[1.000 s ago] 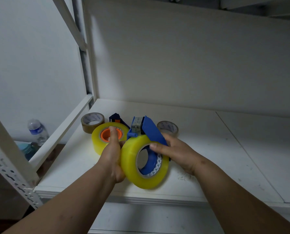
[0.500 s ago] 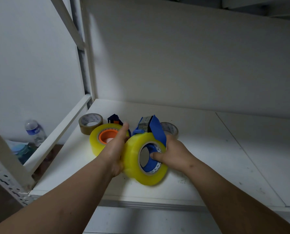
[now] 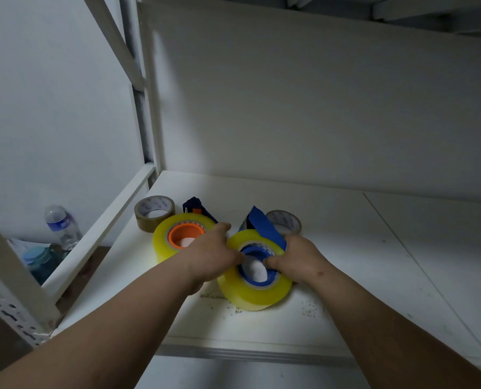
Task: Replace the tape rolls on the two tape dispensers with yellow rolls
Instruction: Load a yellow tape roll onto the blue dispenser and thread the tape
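Since a second ago both hands have come down: the yellow roll with the blue dispenser was held up off the shelf, now it's lying near flat on it. Left hand [image 3: 211, 255] grips the left side of the near yellow roll [image 3: 254, 294], fingers curled round its outer edge. Right hand [image 3: 298, 258] holds the right side, thumb hooked into the blue hub; rest of those fingers are hidden behind the roll. Blue dispenser [image 3: 263, 226] sits inside this roll, its flat blue body sticking up and back past the rim.

Just left and behind: second yellow roll [image 3: 163, 242] mounted on an orange hub, with the second dispenser [image 3: 196, 206] poking out behind it, dark blue. Left hand overlaps its right edge. Two brown rolls lie flat on the shelf [image 3: 374, 262]: one [image 3: 154, 211] at back left, one [image 3: 285, 221] behind the right hand. Water bottle [image 3: 62, 227] off the shelf, far left and lower down.
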